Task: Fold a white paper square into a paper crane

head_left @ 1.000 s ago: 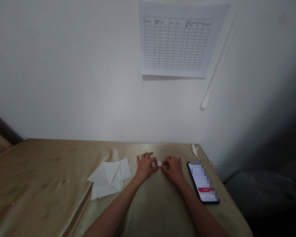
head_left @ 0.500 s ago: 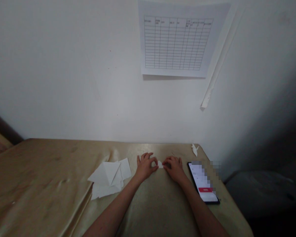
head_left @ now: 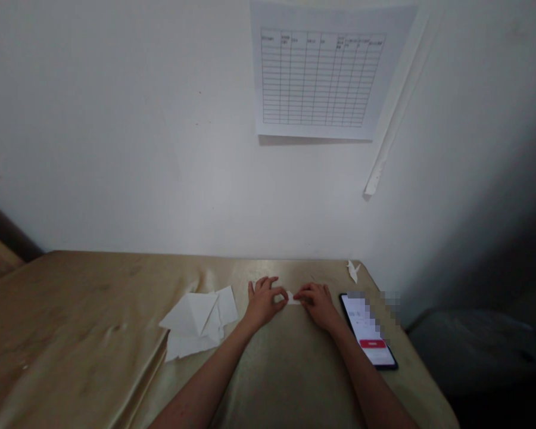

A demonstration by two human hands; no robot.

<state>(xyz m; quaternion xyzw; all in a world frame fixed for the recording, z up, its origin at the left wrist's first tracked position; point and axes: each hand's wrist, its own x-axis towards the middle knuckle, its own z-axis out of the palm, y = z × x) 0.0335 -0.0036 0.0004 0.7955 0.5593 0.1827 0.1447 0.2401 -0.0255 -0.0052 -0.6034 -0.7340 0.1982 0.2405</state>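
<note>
Both my hands rest on a tan, glossy table (head_left: pixel 93 333) near the wall. Between them lies a small folded white paper (head_left: pixel 291 297). My left hand (head_left: pixel 262 302) pinches its left end with thumb and forefinger, the other fingers curled on the table. My right hand (head_left: pixel 316 304) presses and pinches the right end with its fingers closed. Most of the paper is hidden under the fingertips.
A loose pile of white folded paper sheets (head_left: pixel 199 322) lies left of my left hand. A phone (head_left: pixel 368 337) with a lit screen lies right of my right hand. A small folded paper figure (head_left: pixel 352 270) sits at the far right corner. A printed grid sheet (head_left: pixel 321 74) hangs on the wall.
My right hand has shifted slightly and more of the small paper shows as a narrow strip between my fingertips. My left hand stays where it was.
</note>
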